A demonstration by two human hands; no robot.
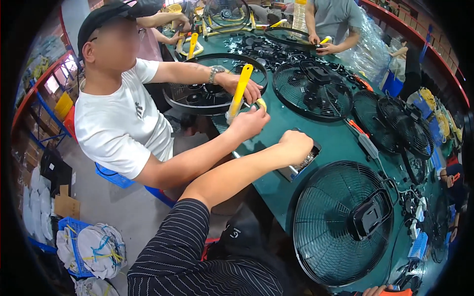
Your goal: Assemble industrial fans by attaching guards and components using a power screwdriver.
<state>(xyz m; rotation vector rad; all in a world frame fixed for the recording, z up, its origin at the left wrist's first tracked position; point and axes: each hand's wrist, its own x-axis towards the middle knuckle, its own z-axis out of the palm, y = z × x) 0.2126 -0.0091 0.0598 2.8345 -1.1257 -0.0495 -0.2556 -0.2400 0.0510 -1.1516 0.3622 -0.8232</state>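
Note:
My left hand [296,146] reaches over the table edge into a small metal box [291,172] of loose screws [307,161]. Its fingers point down into the box and are hidden. At the lower rim, only partly in the picture, my right hand [374,291] is closed round an orange tool [398,292], whose kind I cannot make out. Between the two hands lies a round black fan grille [328,224] with a black motor housing [371,217] and a bracket on it.
Left of me, a co-worker [118,108] in white handles a yellow-handled tool [241,91] beside another fan. More black fans [313,89] and loose black parts [256,49] cover the green table [279,128]. Another person [333,19] works across it. A blue crate [74,246] stands on the floor.

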